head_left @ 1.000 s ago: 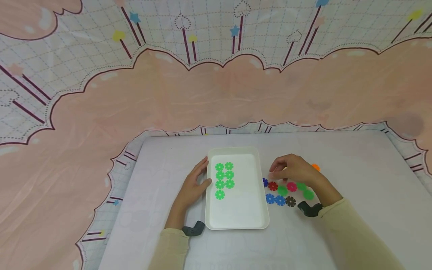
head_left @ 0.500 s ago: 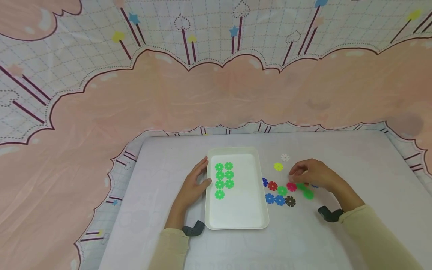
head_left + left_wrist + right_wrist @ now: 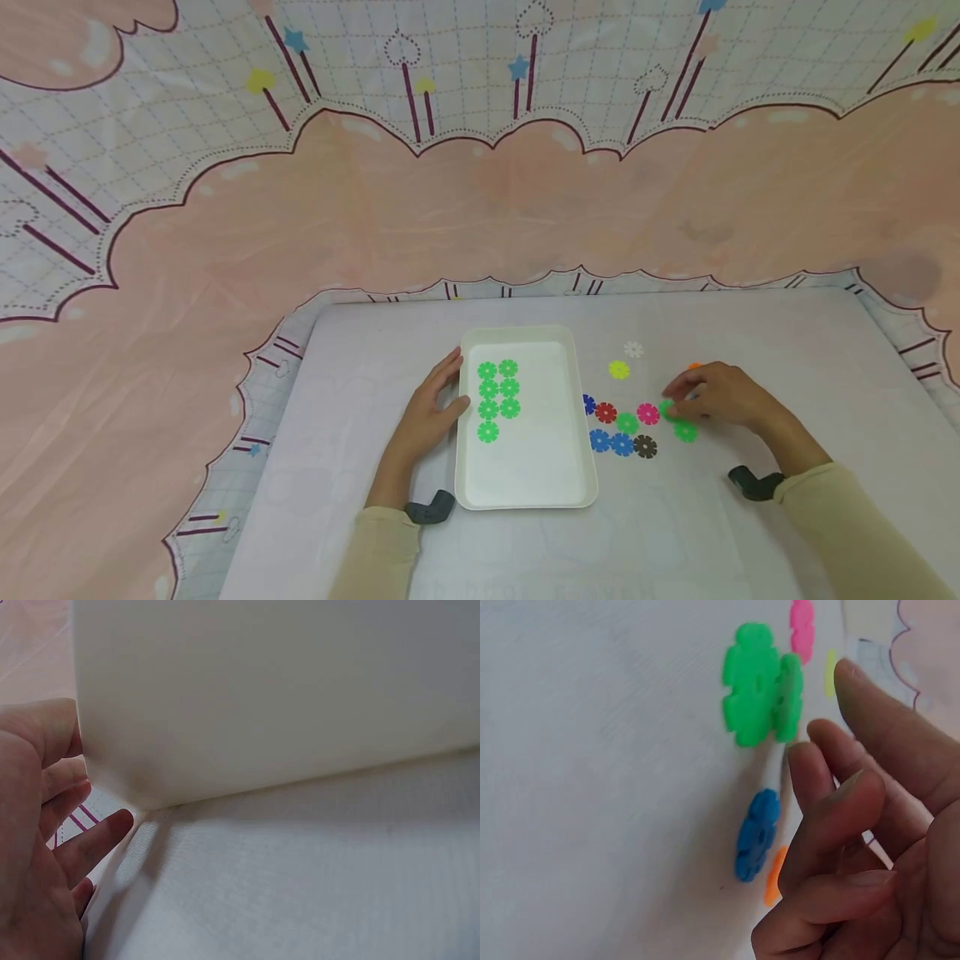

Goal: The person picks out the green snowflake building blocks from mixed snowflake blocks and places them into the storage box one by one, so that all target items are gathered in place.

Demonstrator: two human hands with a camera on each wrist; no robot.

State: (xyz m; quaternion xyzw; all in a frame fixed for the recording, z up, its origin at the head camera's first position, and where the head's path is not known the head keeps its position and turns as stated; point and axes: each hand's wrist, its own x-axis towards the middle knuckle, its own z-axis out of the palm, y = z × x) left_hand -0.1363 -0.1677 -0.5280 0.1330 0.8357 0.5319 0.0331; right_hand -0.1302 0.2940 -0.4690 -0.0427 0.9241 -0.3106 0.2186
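My left hand rests along the left side of a white tray, its thumb and fingertips at the rim. In the left wrist view, the fingers lie beside the tray's outer wall. Several green snowflake discs lie in the tray's left half, in two columns. My right hand hovers over the right end of the loose discs, close to two green discs. In the right wrist view, its thumb and fingers are apart with nothing between them; a blue disc lies near the fingertips.
Right of the tray lie blue, red, brown, pink and green discs. Farther back are a yellow disc and a white disc. An orange disc shows partly behind the right hand.
My right hand has moved right, from above the yellow and white discs to the green ones, uncovering the yellow and white discs. The left hand and the tray stay put.
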